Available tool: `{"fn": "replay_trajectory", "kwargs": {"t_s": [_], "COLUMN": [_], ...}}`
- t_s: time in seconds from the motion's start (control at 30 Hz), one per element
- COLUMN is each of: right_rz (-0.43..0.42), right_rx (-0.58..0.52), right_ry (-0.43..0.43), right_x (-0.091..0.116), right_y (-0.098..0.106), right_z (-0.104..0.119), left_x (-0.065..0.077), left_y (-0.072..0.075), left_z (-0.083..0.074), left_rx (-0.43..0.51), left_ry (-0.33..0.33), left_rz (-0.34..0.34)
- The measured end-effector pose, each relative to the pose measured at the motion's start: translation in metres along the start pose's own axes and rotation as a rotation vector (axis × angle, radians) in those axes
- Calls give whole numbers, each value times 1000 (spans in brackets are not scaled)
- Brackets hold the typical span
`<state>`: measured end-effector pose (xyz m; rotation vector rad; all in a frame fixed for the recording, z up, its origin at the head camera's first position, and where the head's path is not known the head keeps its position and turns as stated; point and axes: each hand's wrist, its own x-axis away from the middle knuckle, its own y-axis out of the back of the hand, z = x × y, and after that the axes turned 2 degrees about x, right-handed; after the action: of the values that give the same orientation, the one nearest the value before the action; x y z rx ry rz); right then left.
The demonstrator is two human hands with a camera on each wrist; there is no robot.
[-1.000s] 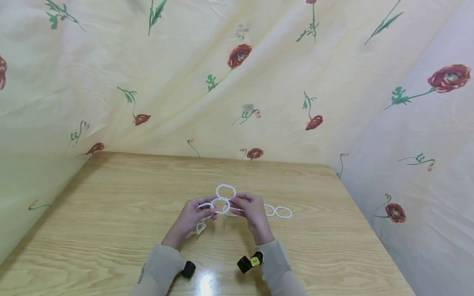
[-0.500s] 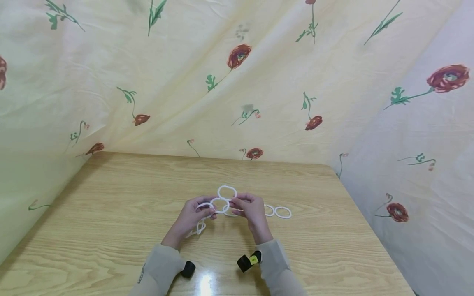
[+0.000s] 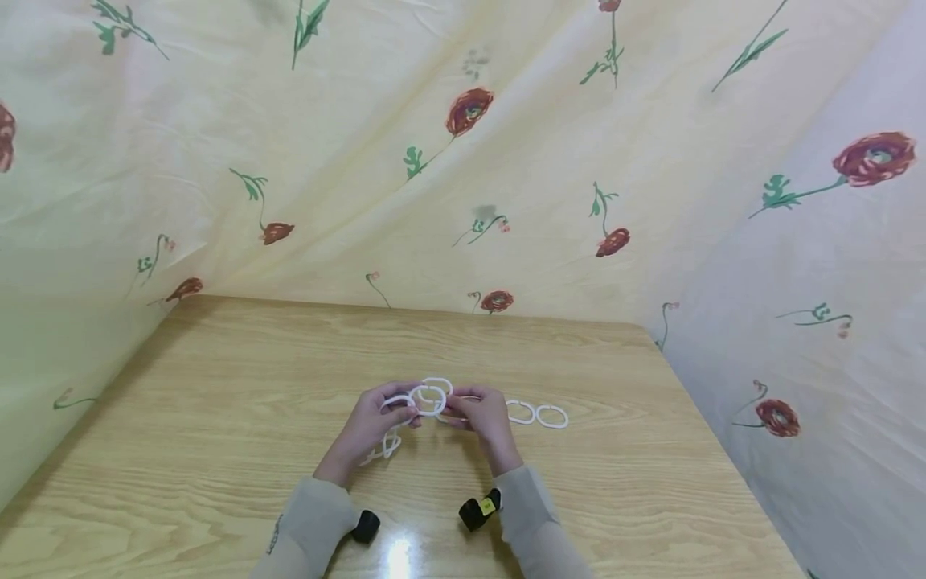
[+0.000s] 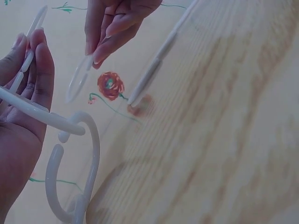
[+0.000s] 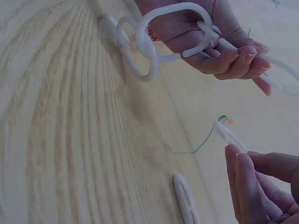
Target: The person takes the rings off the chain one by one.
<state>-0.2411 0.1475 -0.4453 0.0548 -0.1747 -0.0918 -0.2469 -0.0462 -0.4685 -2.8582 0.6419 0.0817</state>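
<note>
Several white plastic chain links, ring-shaped with a small gap, are in and around the hands. My left hand (image 3: 378, 420) pinches the end link (image 4: 43, 17) of a short chain. More joined links (image 4: 95, 140) hang below the palm, one resting close to the table. My right hand (image 3: 483, 414) pinches a single loose link (image 5: 222, 130) between thumb and fingers. In the head view this loose link (image 3: 437, 379) overlaps just behind the left hand's end link (image 3: 428, 414); the wrist views show them apart. The gap in the loose link is hard to make out.
Two loose links lie flat in a row right of my right hand, the nearer one (image 3: 521, 423) and the farther one (image 3: 552, 427). Another lying link is partly hidden between the hands. The wooden table (image 3: 615, 498) meets a flowered cloth (image 3: 325, 161) behind.
My right hand has brought its loose link down and slightly left, from above the left hand's end link to overlapping it in view. My left hand has stayed nearly still, holding the chain.
</note>
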Motion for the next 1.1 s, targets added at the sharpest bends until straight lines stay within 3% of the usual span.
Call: {"fn": "replay_trajectory", "kwargs": {"t_s": [0.67,1.1], "right_rz": [68,137], "right_rx": [220,304], "right_ry": [-16,-22], "right_x": [-5,-5], "right_y": [-14,-12], "right_z": [-2,6], "left_x": [2,2], "left_y": [2,3], "left_z": [0,-2], "left_rx": [-33,16], "left_ry": [0,-1], "left_rz": [-8,-30]}}
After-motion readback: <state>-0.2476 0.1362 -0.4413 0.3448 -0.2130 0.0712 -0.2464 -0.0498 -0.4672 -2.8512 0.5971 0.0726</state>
